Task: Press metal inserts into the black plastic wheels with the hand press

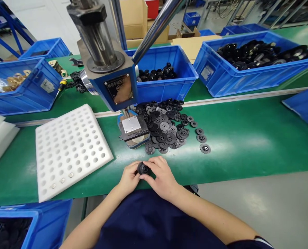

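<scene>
A small round black plastic disc with a raised hub (143, 168) is held between both hands at the bench's near edge. My left hand (129, 178) is closed on its left side. From the right, my right hand (161, 176) pinches the same disc, thumb below and fingers above. Just beyond my hands stands a manual press (120, 86) with a metal plate (131, 124) on its base. A heap of black discs (166, 129) lies to the right of that base, with a few loose ones such as a flanged disc (205, 148) at its right edge.
A white foam tray (73, 141) with rows of holes lies left; several holes near its front hold small metal pieces. Blue bins (164, 88) line the back, one large bin (237, 84) filled with black parts. A screwdriver (62, 84) lies by the left bin.
</scene>
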Action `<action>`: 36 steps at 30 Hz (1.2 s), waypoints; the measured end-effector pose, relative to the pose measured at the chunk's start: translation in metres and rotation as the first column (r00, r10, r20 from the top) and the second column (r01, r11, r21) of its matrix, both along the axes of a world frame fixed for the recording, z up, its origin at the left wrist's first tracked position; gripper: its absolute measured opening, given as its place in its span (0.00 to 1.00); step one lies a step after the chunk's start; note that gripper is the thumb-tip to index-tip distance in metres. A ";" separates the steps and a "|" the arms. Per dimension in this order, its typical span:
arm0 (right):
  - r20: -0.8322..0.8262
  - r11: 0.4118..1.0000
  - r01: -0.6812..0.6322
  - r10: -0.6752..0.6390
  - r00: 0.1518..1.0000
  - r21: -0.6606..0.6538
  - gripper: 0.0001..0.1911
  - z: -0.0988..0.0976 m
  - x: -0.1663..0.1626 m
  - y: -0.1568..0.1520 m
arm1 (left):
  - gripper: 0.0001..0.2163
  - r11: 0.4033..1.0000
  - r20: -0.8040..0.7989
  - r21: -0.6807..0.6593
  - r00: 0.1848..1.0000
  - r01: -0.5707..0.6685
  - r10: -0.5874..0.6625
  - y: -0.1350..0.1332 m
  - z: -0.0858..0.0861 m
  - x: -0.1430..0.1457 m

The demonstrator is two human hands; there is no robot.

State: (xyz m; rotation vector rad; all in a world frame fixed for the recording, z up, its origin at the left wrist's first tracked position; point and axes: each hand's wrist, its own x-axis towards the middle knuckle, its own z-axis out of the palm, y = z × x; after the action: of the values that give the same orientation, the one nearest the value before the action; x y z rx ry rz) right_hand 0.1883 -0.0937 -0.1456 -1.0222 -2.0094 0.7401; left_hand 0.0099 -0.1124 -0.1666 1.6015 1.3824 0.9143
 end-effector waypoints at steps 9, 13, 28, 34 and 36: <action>0.121 1.000 0.001 -0.002 0.993 0.006 0.16 0.001 -0.003 -0.003 | 0.10 1.000 -0.050 0.016 0.999 -0.003 0.004 -0.003 -0.004 -0.002; 0.150 1.000 -0.022 0.020 0.989 0.012 0.16 0.003 -0.004 -0.005 | 0.10 0.999 -0.062 0.038 0.998 0.015 -0.013 -0.004 -0.004 -0.003; 0.096 0.996 -0.009 0.018 0.995 -0.090 0.16 0.003 -0.014 -0.008 | 0.10 0.998 -0.127 0.056 0.992 -0.005 0.012 -0.010 -0.011 -0.010; 0.082 0.995 0.028 -0.020 0.996 -0.098 0.17 0.000 -0.020 -0.011 | 0.10 0.973 -0.221 0.231 0.975 0.022 0.030 -0.009 -0.018 -0.017; 0.083 0.997 0.038 -0.031 0.996 -0.073 0.17 -0.003 -0.022 -0.011 | 0.10 0.959 -0.237 0.282 0.971 0.027 0.042 -0.008 -0.018 -0.016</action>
State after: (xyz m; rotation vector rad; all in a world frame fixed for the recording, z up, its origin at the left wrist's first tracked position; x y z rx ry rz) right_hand 0.1660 -0.1044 -0.1483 -1.1445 -2.0416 0.7707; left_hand -0.0062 -0.1200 -0.1843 1.9796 1.4731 0.9821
